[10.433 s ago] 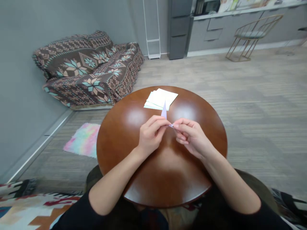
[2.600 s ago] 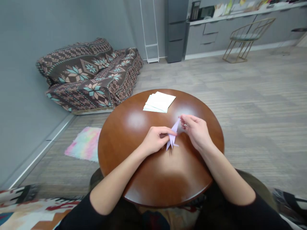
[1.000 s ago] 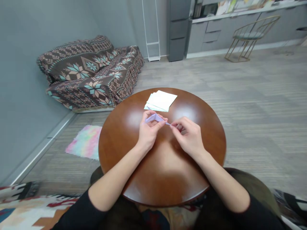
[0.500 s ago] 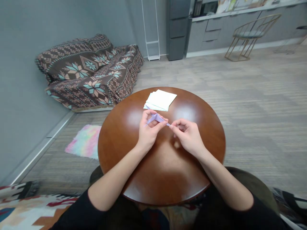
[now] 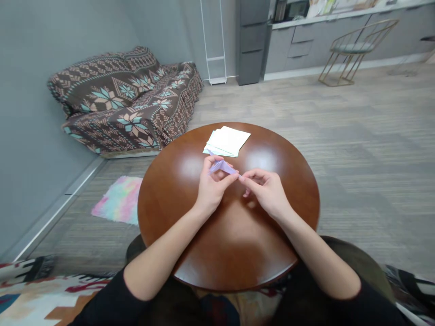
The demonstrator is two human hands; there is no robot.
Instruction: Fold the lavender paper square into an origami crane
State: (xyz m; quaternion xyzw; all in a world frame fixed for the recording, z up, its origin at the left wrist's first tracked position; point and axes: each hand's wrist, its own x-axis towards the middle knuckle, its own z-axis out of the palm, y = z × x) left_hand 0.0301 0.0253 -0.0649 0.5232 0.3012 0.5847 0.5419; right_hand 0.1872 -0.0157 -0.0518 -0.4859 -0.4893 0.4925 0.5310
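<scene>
A folded piece of lilac origami paper (image 5: 222, 166) is held up above the round brown table (image 5: 234, 253). My left hand (image 5: 213, 184) is closed on its body, thumb in front and fingers behind. One thin lilac point sticks up past the left fingers. My right hand (image 5: 264, 186) pinches the narrow right-hand tip between thumb and forefinger, close beside the left thumb. The fingers cover part of the folds. Just beyond the hands lies a loose stack of white paper sheets (image 5: 229, 140) on the table.
A sofa (image 5: 129, 102) under a patterned cover stands at the back left. A pastel fluffy mat (image 5: 117, 200) lies on the floor left of the table. Further off are a grey fridge (image 5: 252, 43), kitchen cabinets (image 5: 314, 45) and a gold-framed chair (image 5: 353, 50).
The folded lilac paper has tilted slightly, and my right fingertips have come a little nearer to my left thumb. Both hands keep their hold.
</scene>
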